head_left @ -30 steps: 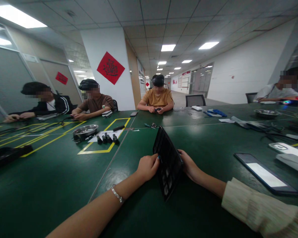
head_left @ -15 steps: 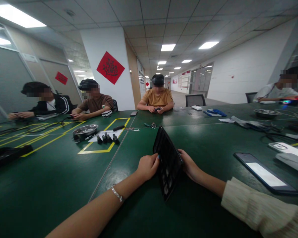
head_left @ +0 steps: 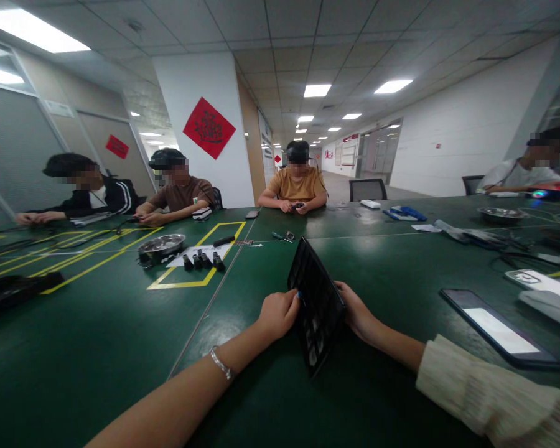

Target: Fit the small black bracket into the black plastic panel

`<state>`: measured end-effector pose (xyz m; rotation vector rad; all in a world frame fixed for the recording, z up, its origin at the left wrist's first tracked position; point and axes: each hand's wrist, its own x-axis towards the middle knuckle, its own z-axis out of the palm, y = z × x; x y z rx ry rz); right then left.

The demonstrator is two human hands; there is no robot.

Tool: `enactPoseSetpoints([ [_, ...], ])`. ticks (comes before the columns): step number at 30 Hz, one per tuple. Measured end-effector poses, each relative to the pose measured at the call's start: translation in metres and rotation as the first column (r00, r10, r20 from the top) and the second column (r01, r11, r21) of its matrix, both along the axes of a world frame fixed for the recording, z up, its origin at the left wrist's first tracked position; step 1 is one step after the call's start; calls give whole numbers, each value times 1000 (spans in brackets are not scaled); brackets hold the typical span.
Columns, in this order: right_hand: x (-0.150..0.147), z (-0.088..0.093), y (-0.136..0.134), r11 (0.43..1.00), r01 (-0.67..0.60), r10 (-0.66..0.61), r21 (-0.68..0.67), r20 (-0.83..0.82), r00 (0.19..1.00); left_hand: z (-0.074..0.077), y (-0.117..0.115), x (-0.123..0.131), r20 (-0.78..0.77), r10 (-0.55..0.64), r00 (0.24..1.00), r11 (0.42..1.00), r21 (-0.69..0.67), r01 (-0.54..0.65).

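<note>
Green table (head_left: 98,323) spreads under & all round your grip. The black compartment tray (head_left: 315,298) is up off it, stood on edge & tilted, far corner pointing away from you, held btwn your two hands. Your left hand (head_left: 276,316) is clamped on the tray's left long edge, fingers curled onto the rim. Your right hand (head_left: 357,313) backs the opposite side, palm behind the tray, so it's pinched from both sides.

Looks like thin moulded plastic: light, prob. a bit flexy, and glossy, so it could slip if you slacken. Best hold, by my read, is the long rims near mid-length, not a corner. Pale bits show in the lower pockets. Can't tell what they are, or whether they'd spill at this tilt.

Right of the grip, a dark phone (head_left: 499,326) lies flat w/ a bright reflection. Well off to the left & beyond sit a steel bowl (head_left: 161,244) and a row of small black parts (head_left: 203,261).

Hidden: right-hand fingertips are behind the tray, and the tray's back face isn't visible. Whether its bottom edge touches the table or sits just clear, can't tell.
</note>
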<state>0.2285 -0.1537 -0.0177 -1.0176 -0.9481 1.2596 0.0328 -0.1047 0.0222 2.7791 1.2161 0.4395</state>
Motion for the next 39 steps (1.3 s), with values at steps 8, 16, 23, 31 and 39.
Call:
enactPoseSetpoints([
  [8, -2, 2, -1, 1000, 9, -9, -21, -9, 1000, 1, -1, -1, -22, 5, 1000, 1000, 12, -5],
  [16, 2, -4, 2, 1000, -9, 9, 9, -9, 1000, 0, 1, 0, 2, 8, 1000, 1000, 0, -8],
  [23, 0, 1, -1, 1000, -13, 14, 9, -16, 1000, -2, 1, -2, -17, -10, 1000, 999, 37, 11],
  [31, 0, -1, 0, 1000, -8, 8, 18, -7, 1000, -1, 2, 0, 0, 6, 1000, 1000, 6, -6],
  [39, 1, -4, 1, 1000, -15, 15, 19, -34, 999, 0, 1, -1, -42, -1, 999, 1000, 25, 2],
])
